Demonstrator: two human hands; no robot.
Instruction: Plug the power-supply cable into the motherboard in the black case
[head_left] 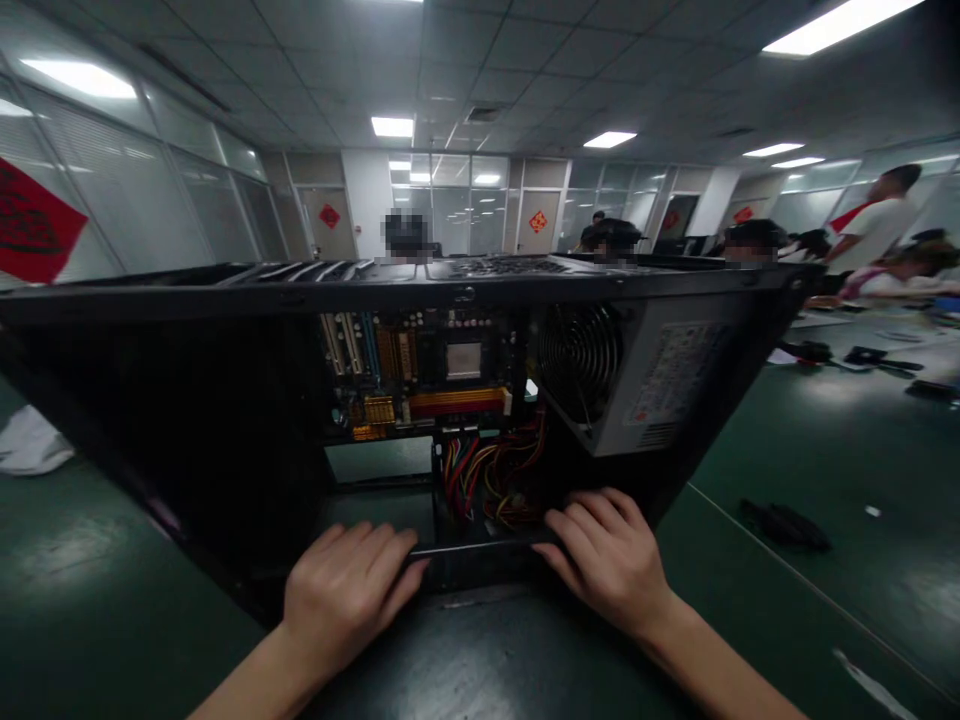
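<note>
In front of me a black computer case (465,292) stands with its side open toward me. My left hand (349,580) is closed over its lower front edge, fingers reaching inside and thumb on the near side. On the same edge, farther right, my right hand (611,555) grips likewise. Inside I see a motherboard (427,365) with a square processor (463,360) and a red and yellow memory slot (459,402). A grey power supply (671,380) with a round fan grille (579,360) sits at upper right. Coloured cables (487,475) bunch below the board.
The case rests on a dark green table (847,440). At right lie a black bundle (784,525), a clear strip (874,685) and other dark items (874,358). White cloth or plastic (34,440) is at far left. Several people are beyond the case; one person (885,215) stands at right.
</note>
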